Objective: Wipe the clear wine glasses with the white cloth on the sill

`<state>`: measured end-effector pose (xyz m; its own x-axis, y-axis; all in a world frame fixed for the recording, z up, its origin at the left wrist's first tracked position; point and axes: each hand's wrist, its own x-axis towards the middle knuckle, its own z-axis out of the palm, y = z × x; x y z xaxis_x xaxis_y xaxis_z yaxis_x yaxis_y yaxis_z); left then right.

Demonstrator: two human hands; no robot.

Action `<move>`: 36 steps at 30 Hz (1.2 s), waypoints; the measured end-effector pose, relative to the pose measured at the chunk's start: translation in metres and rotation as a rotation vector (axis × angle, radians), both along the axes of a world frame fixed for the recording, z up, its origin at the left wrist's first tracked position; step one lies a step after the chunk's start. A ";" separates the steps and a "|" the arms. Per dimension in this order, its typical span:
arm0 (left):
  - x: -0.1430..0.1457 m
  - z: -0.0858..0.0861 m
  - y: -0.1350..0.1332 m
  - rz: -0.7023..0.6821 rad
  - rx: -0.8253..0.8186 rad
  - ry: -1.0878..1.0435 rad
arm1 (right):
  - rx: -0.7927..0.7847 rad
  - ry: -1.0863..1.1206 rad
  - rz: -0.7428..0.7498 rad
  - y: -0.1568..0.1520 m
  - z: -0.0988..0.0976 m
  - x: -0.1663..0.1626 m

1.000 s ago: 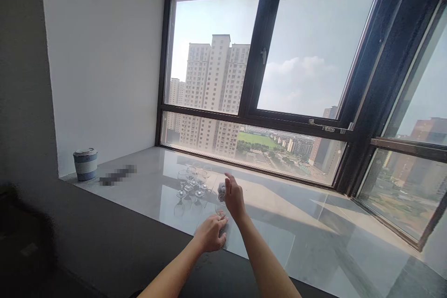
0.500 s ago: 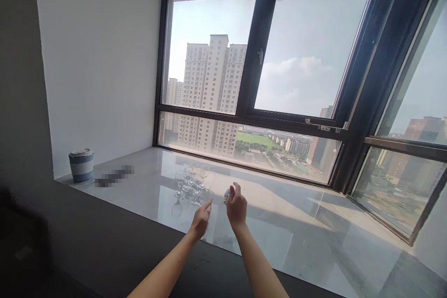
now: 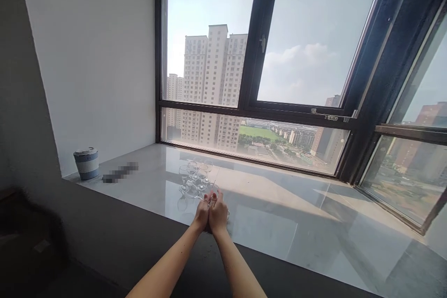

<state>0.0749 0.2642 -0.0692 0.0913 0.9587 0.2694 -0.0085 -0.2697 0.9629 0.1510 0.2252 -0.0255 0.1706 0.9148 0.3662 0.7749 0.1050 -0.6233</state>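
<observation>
My left hand [image 3: 201, 213] and my right hand [image 3: 218, 213] are pressed together over the front edge of the sill, both with curled fingers. A faint clear curve shows by the fingertips, but what lies between the palms is mostly hidden. At the outer side of my right hand a bit of a pale cloth-like thing [image 3: 228, 214] peeks out. Just beyond the hands several clear stemmed glasses [image 3: 183, 178] stand upright in a tight cluster, mirrored in the glossy surface.
The grey polished window sill [image 3: 265, 223] runs along a dark-framed window [image 3: 251, 116]. At its left end stands a blue and white cup with a lid [image 3: 86, 164], beside a blurred-out dark item [image 3: 120, 172]. A white wall [image 3: 94, 65] closes the left side.
My hands were apart; the right one, with the pale cloth-like thing, has moved left and down to meet the left. The view has shifted slightly.
</observation>
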 end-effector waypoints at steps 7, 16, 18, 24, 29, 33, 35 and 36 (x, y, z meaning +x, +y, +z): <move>0.002 0.008 -0.009 0.039 -0.002 0.064 | 0.168 0.058 0.071 -0.011 0.021 0.030; -0.001 -0.001 -0.002 0.057 -0.006 0.147 | -0.003 -0.350 -0.063 -0.033 0.010 0.175; -0.002 0.000 -0.002 0.050 0.006 0.185 | -0.019 -0.415 -0.085 -0.043 0.006 0.206; -0.001 0.014 -0.012 0.039 0.016 0.338 | 0.090 -0.434 -0.273 -0.072 -0.015 0.259; 0.002 0.018 -0.015 0.047 0.035 0.397 | 0.233 -0.397 -0.258 -0.076 -0.038 0.274; 0.004 0.020 -0.017 0.054 0.051 0.422 | 0.262 -0.390 -0.079 -0.071 -0.042 0.274; 0.004 0.022 -0.019 0.058 0.059 0.433 | 0.252 -0.394 -0.012 -0.070 -0.043 0.275; 0.005 0.023 -0.020 0.059 0.063 0.440 | 0.232 -0.389 0.005 -0.069 -0.043 0.275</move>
